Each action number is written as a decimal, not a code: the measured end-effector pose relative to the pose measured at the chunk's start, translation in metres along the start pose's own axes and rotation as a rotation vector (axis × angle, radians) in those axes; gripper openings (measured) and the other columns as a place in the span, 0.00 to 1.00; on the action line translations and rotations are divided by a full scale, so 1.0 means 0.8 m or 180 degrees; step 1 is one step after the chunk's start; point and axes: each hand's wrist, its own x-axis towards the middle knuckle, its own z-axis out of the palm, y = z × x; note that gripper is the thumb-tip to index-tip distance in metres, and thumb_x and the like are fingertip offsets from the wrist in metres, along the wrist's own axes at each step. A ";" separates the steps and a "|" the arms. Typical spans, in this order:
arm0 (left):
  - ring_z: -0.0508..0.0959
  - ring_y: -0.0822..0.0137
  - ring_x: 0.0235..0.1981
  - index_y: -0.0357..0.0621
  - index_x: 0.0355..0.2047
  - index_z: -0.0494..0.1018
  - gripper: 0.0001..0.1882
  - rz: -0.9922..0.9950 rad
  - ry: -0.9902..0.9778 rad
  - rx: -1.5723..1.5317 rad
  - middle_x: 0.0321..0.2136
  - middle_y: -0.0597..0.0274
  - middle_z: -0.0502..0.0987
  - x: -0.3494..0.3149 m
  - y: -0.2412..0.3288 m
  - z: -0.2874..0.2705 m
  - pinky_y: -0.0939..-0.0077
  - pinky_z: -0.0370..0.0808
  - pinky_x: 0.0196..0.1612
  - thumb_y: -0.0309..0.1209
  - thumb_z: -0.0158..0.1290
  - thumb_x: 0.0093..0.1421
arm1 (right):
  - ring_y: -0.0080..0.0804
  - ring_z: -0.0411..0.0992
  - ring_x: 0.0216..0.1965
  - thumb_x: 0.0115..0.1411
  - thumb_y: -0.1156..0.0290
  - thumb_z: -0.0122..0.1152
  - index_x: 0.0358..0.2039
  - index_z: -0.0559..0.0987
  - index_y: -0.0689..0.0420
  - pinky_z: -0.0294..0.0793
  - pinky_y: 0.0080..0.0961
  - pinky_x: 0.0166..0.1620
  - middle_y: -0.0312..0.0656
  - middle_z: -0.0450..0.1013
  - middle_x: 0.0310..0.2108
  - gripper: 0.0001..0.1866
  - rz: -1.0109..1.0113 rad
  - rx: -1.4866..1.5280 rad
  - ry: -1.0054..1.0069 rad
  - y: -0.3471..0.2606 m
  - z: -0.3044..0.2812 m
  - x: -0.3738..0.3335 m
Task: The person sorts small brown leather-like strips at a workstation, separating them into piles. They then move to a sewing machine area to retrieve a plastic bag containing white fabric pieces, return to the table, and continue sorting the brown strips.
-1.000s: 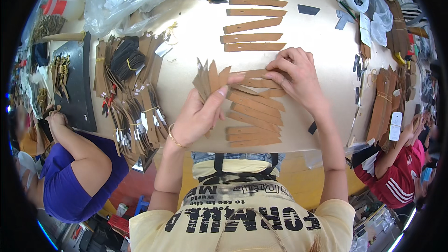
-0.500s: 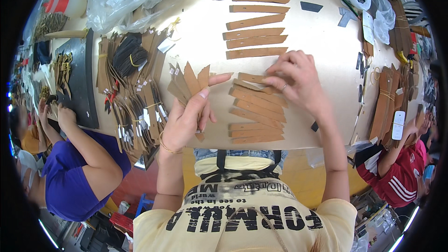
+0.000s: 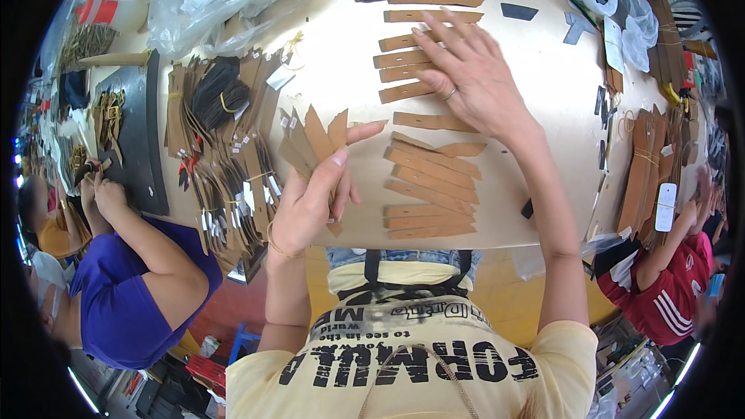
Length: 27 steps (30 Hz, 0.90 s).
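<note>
My left hand (image 3: 314, 194) grips a small fan of brown leather strips (image 3: 318, 136), some with little white tags, its index finger pointing right. Stretched out flat, my right hand (image 3: 473, 70) lies over the right ends of several brown strips (image 3: 400, 58) laid in a row on the table; it seems to hold nothing. One single strip (image 3: 423, 120) lies just below those, partly under my right wrist. Nearer to me, a looser group of strips (image 3: 431, 180) overlaps at slants, right of my left hand.
Tagged bundles of brown strips (image 3: 233, 163) and a black bundle (image 3: 221, 93) crowd the left. Clear plastic bags (image 3: 233, 12) lie far left. Banded strips (image 3: 640, 159) lie at right, a dark offcut (image 3: 518, 12) far right. A person in purple (image 3: 140, 287) and one in red (image 3: 667, 287) sit beside me.
My right hand has let go of the single strip, moved up and away, and opened flat over the far row. My left hand stays where it was with its fan of strips.
</note>
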 end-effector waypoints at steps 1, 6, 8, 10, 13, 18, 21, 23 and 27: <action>0.59 0.81 0.12 0.37 0.54 0.71 0.23 0.0003 0.0021 0.0000 0.08 0.76 0.57 0.000 0.000 -0.001 0.81 0.71 0.28 0.37 0.35 0.68 | 0.38 0.52 0.67 0.65 0.40 0.39 0.63 0.66 0.50 0.49 0.41 0.68 0.41 0.59 0.65 0.34 0.0057 -0.0143 -0.0326 -0.003 0.008 0.001; 0.59 0.81 0.12 0.37 0.54 0.72 0.23 -0.0059 0.0189 -0.0060 0.08 0.75 0.57 -0.001 -0.001 -0.003 0.81 0.71 0.28 0.36 0.35 0.68 | 0.37 0.42 0.71 0.64 0.36 0.30 0.67 0.56 0.50 0.39 0.43 0.70 0.41 0.48 0.70 0.40 0.0530 -0.0140 -0.0435 -0.010 0.027 -0.010; 0.59 0.81 0.12 0.37 0.54 0.72 0.23 -0.0066 0.0112 -0.0027 0.08 0.76 0.57 0.000 -0.001 -0.003 0.81 0.71 0.28 0.36 0.35 0.68 | 0.36 0.41 0.71 0.64 0.35 0.31 0.68 0.55 0.50 0.39 0.44 0.70 0.41 0.46 0.70 0.40 0.0551 -0.0208 -0.0417 -0.010 0.022 -0.011; 0.59 0.81 0.12 0.37 0.54 0.72 0.23 -0.0065 0.0069 -0.0038 0.08 0.76 0.57 0.001 -0.002 -0.004 0.81 0.70 0.28 0.36 0.35 0.68 | 0.37 0.40 0.71 0.64 0.35 0.31 0.68 0.54 0.50 0.38 0.45 0.70 0.41 0.44 0.70 0.41 0.0490 -0.0236 -0.0547 -0.011 0.013 -0.012; 0.59 0.81 0.12 0.38 0.54 0.72 0.23 -0.0057 0.0079 -0.0101 0.08 0.76 0.58 0.000 -0.003 -0.005 0.81 0.70 0.28 0.36 0.35 0.68 | 0.38 0.38 0.71 0.63 0.34 0.30 0.68 0.54 0.49 0.36 0.47 0.70 0.42 0.43 0.71 0.41 0.0279 -0.0198 -0.0674 -0.021 -0.007 -0.029; 0.59 0.81 0.12 0.37 0.54 0.72 0.23 -0.0118 0.0018 -0.0030 0.09 0.76 0.58 0.003 -0.001 -0.003 0.81 0.70 0.28 0.36 0.35 0.68 | 0.39 0.38 0.72 0.62 0.32 0.27 0.68 0.55 0.48 0.35 0.48 0.70 0.43 0.43 0.71 0.42 0.0428 -0.0043 -0.0940 -0.028 -0.003 -0.035; 0.60 0.81 0.12 0.37 0.54 0.72 0.23 0.0015 0.0064 -0.0088 0.09 0.75 0.59 0.001 0.002 -0.001 0.81 0.70 0.28 0.36 0.35 0.68 | 0.38 0.37 0.72 0.63 0.34 0.26 0.68 0.54 0.45 0.33 0.46 0.70 0.41 0.41 0.71 0.40 0.0511 -0.0192 -0.0897 -0.022 0.005 -0.030; 0.60 0.81 0.12 0.36 0.53 0.72 0.23 0.0035 0.0098 -0.0065 0.09 0.75 0.59 -0.001 0.003 -0.001 0.81 0.71 0.28 0.36 0.36 0.68 | 0.37 0.36 0.72 0.64 0.35 0.26 0.69 0.53 0.44 0.32 0.46 0.71 0.40 0.39 0.71 0.39 0.0531 -0.0281 -0.0860 -0.022 0.007 -0.028; 0.60 0.81 0.12 0.36 0.53 0.72 0.23 0.0036 0.0119 -0.0096 0.09 0.74 0.60 -0.004 0.002 -0.001 0.81 0.71 0.27 0.36 0.36 0.68 | 0.40 0.40 0.71 0.64 0.38 0.35 0.65 0.61 0.47 0.38 0.46 0.70 0.43 0.44 0.70 0.36 0.0484 0.0037 -0.0453 -0.025 -0.009 -0.035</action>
